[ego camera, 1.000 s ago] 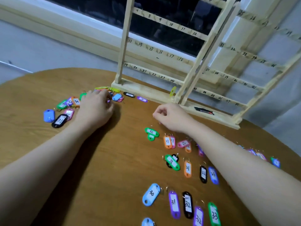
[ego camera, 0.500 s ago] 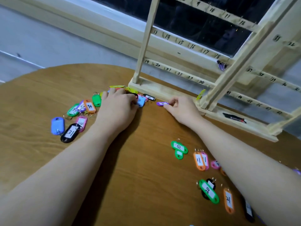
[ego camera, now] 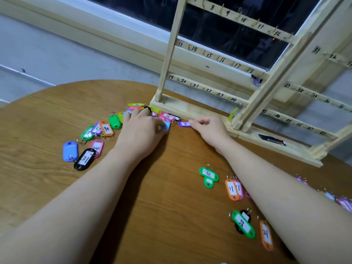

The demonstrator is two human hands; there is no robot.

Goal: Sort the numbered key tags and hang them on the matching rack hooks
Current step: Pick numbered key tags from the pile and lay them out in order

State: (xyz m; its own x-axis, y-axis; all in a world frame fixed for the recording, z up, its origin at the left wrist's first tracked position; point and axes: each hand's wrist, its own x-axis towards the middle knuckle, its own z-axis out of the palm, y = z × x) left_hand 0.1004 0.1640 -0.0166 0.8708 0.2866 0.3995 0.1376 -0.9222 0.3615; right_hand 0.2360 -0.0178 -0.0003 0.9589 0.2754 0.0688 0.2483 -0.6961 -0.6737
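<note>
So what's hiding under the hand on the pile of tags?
The left hand covers part of the pile. A light blue tag pokes out beside the thumb, and pink tags show past the fingers. What lies under the palm is covered.

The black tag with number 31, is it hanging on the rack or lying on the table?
Lying on the table. The black tag 31 rests flat, left of the left hand, away from the rack.

Right hand (ego camera: 210,128) pinches a purple tag (ego camera: 184,124) by the rack (ego camera: 192,111) base; left hand (ego camera: 142,130) rests on the far-edge tag pile (ego camera: 106,128).
</note>
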